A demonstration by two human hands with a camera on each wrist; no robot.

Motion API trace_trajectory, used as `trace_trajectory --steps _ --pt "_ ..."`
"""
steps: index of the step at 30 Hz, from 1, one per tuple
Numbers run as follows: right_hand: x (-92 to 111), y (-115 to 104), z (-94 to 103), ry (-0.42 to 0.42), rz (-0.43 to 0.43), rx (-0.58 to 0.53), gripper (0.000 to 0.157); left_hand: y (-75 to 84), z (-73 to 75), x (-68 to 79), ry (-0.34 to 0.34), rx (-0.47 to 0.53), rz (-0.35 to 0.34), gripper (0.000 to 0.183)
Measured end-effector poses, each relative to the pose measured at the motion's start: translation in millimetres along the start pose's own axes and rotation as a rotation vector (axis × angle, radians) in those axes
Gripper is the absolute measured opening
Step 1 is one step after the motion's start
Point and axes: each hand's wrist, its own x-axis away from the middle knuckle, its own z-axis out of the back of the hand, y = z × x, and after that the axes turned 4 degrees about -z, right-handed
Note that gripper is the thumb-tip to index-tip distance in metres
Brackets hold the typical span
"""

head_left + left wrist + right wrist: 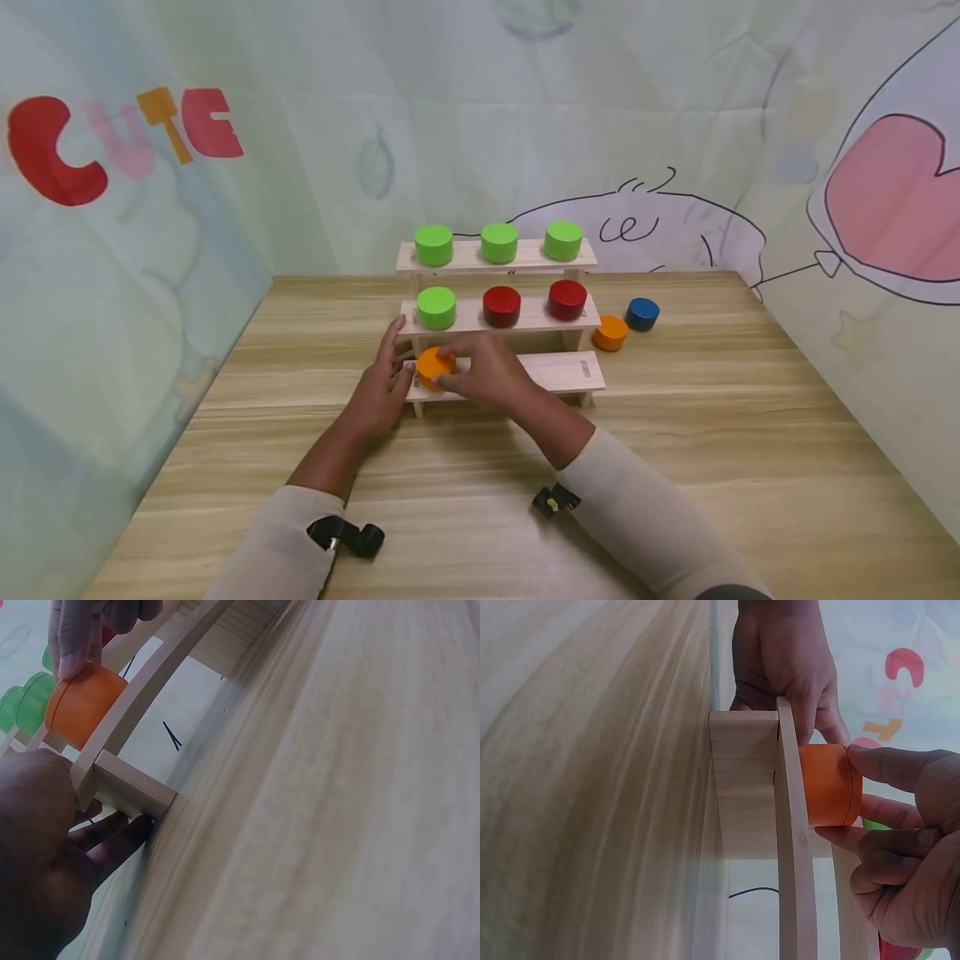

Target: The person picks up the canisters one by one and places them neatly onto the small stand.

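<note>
Between thumb and fingertips, my right hand (487, 371) pinches an orange round block (431, 369), which stands at the left end of the rack's lowest step. In the right wrist view the block (829, 784) touches the board, and the right hand (922, 847) has its thumb and fingers around it. My left hand (381, 390) rests against the left end of the three-step wooden rack (558, 372). Its fingers touch the step's leg (135, 784) in the left wrist view. A green block (436, 308) and two red blocks (502, 307) stand on the middle step.
Three green blocks (498, 242) line the top step. Right of the rack, a second orange block (611, 333) and a blue block (642, 314) lie on the wooden table (712, 433). A printed cloth (322, 167) hangs behind and at the sides.
</note>
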Motion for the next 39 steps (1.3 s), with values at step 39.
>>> trace_trajectory --steps 39 --pt "58 0 67.6 -0.004 0.112 0.202 0.067 -3.5 -2.8 -0.6 0.022 -0.003 -0.023 0.077"
